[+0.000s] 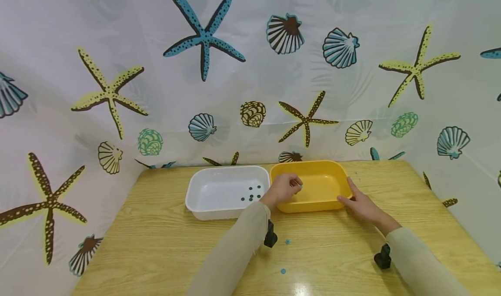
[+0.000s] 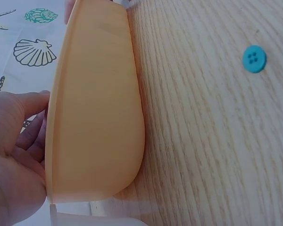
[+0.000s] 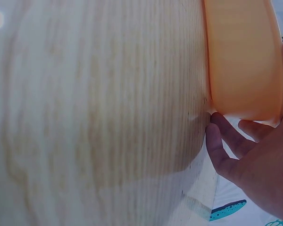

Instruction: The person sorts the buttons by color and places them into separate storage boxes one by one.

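My left hand is over the near left part of a yellow plastic bin, its fingers curled. A small blue button shows at its fingertips, pinched there. In the left wrist view the bin's wall hides those fingertips. My right hand touches the bin's right end, fingers spread along the outside wall. In the right wrist view its fingers rest against that end near the tabletop. One blue four-hole button lies on the table in front of the bin, with another blue button nearer me.
A white bin stands directly left of the yellow one, with several dark green buttons on its floor. Both bins are at the back of the wooden table, near a curtain printed with starfish and shells.
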### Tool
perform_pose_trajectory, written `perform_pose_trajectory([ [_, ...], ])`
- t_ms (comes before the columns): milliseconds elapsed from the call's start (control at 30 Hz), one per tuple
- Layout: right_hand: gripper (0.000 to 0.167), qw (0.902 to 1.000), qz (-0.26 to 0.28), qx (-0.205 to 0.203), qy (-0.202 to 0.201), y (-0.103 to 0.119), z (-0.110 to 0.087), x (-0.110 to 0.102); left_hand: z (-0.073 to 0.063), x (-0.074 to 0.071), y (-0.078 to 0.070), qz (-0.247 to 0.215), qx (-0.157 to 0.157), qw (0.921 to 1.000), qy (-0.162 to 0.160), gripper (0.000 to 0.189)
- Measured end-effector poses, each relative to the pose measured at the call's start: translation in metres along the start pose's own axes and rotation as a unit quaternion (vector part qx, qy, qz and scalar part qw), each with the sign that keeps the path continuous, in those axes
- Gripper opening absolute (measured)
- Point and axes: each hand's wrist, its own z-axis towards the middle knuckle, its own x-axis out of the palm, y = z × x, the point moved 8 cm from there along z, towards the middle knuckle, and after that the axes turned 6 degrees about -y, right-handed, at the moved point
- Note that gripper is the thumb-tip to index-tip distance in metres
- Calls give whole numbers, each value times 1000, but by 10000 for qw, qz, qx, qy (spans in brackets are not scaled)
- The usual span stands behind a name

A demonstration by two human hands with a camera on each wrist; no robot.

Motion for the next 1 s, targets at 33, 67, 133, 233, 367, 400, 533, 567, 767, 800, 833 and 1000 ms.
perform_pose_trajectory([
  [33, 86, 10000, -6, 8, 0, 0, 0, 0, 1, 0, 1, 26, -15, 10000, -13, 8],
  [67, 87, 10000, -24, 19, -2, -1, 0, 0, 2, 1, 2, 45, -28, 10000, -31, 8],
  [133, 87, 10000, -39, 39, 4, -2, 0, 0, 5, 4, 5, 114, -126, 9998, -49, 10],
  [233, 87, 10000, -60, 35, -6, -2, 0, -1, 9, 5, 8, 218, -177, 9995, -116, 11],
  [367, 89, 10000, -15, -10, -21, -1, 1, -1, 10, 5, 6, 297, -193, 9992, -177, 12],
  [400, 89, 10000, 1, -16, -22, 0, 1, -1, 10, 5, 5, 304, -186, 9992, -187, 12],
  [533, 89, 10000, 22, -11, -19, 0, 1, -2, 12, 5, 4, 282, -196, 9992, -190, 12],
  [567, 88, 10000, 24, -2, -22, 0, 1, -2, 13, 6, 4, 264, -201, 9993, -199, 12],
  [767, 86, 10000, -7, -7, -20, 3, 0, -2, 14, 5, 4, 148, -191, 9993, -274, 17],
  [800, 86, 10000, -13, -13, -21, 3, 0, -2, 14, 5, 4, 138, -174, 9994, -281, 19],
  [833, 86, 10000, -19, -19, -28, 3, 0, -2, 14, 5, 4, 120, -154, 9994, -286, 20],
  [1000, 86, 10000, -74, -40, -40, 2, 0, -2, 11, 2, 1, 89, -35, 9997, -229, 20],
])
